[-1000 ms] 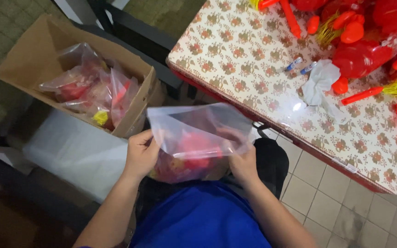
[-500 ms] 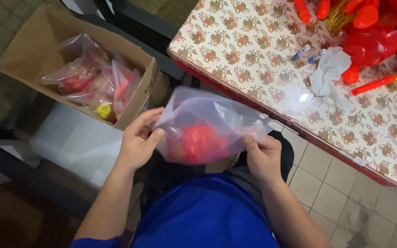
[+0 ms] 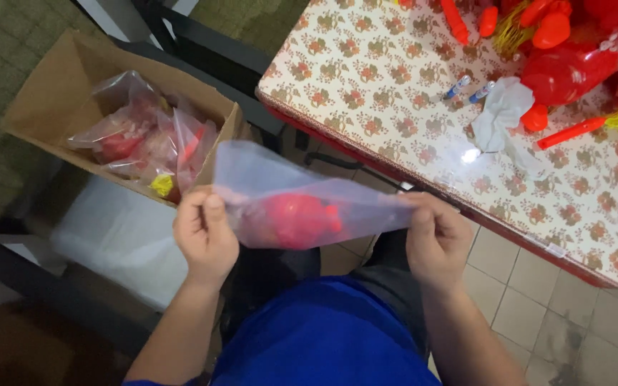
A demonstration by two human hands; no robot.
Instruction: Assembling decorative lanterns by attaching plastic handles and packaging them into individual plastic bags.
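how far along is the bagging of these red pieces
Done: several filled clear bags already lie in the cardboard box. In hand: the left hand and right hand stretch one clear plastic bag by its two ends, a red piece showing inside. Left: many loose red parts lie unbagged on the flowered table, so a fair share probably remains.
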